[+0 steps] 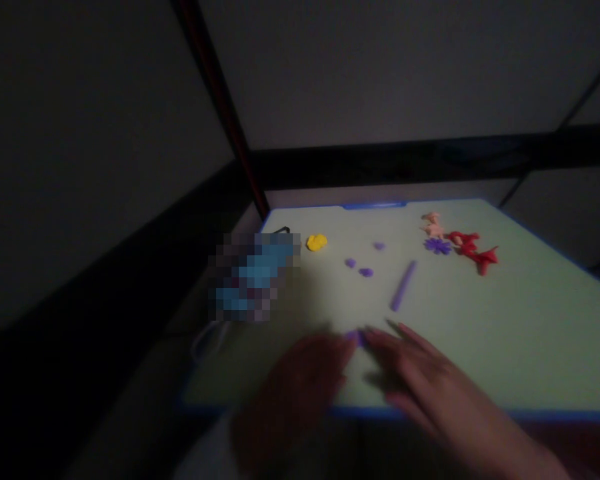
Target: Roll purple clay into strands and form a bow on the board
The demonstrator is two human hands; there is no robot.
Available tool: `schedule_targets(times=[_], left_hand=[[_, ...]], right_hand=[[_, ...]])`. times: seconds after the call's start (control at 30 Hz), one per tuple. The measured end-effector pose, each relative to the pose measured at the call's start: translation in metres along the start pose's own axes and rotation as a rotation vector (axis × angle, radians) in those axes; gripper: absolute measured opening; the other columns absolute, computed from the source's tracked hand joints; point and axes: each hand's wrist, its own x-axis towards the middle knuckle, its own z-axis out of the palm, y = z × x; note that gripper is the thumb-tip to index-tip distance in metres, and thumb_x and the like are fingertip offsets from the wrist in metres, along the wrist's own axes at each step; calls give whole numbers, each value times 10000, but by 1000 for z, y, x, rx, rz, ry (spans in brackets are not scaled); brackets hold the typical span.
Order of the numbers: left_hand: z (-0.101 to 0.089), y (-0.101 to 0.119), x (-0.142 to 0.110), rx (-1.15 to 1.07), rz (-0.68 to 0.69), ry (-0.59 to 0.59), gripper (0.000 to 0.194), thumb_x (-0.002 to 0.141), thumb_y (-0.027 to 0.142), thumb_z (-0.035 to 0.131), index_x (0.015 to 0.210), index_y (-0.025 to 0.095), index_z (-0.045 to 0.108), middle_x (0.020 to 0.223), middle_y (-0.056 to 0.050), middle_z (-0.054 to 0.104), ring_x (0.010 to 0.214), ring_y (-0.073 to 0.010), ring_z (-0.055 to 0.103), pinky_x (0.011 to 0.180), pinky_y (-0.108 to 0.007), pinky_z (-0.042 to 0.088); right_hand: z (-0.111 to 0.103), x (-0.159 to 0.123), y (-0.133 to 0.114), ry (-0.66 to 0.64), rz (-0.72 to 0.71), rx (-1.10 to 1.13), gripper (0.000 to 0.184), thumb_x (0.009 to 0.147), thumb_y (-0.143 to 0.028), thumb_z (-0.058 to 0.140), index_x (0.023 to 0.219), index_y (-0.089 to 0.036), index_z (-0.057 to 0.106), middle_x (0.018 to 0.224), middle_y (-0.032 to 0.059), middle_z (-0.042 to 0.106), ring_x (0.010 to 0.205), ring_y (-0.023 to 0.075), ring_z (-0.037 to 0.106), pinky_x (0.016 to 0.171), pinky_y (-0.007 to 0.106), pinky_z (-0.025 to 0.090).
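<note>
A small purple piece of modelling clay lies near the front of the white-topped table, mostly covered by fingers. My left hand is closed, with its fingertips on the left end of that piece. From the right, my right hand reaches its fingertips to the other end, its fingers stretched and somewhat apart. Both hands are blurred. Beyond them lies a purple clay roll, slanting away. Three small purple clay lumps, one of them a nearer lump, sit left of the roll.
A yellow clay shape sits farther back. At the back right are a purple flower-like shape, red shapes and peach figures. A blurred-out blue object lies on the left. The table's blue edge runs in front; walls stand behind.
</note>
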Motion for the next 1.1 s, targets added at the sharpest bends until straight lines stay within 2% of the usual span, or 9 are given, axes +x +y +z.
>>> schedule_targets(times=[0.2,0.43,0.87,1.1], left_hand=[[-4,4,5,46,56,-1,374,923,141,392,1296,142,409,1135,-86,678,1055,-156,634,961,-319,503],[-5,6,9,64,43,-47,376,925,148,384,1300,128,401,1154,-86,668,1047,-160,628,949,-313,505],[-5,6,11,27,30,-65,406,912,122,378,1318,126,383,1156,-87,665,1051,-165,626,944,-325,502],[-7,7,13,26,35,-48,377,912,125,378,1288,120,401,1137,-95,672,1044,-167,630,933,-318,512]], right_hand=[[6,-1,4,-49,36,41,345,942,-306,452,1249,-155,498,1333,110,563,1261,230,488,1096,485,339],[10,-2,4,-43,15,21,371,937,-339,473,1270,-176,486,1325,79,576,1253,188,500,1120,485,294],[10,-1,5,-38,-43,-67,291,945,-331,460,1193,-206,544,1323,41,580,1279,171,470,1111,489,313],[7,0,4,-36,-29,-36,306,939,-308,472,1217,-190,521,1351,55,555,1286,164,461,1122,455,311]])
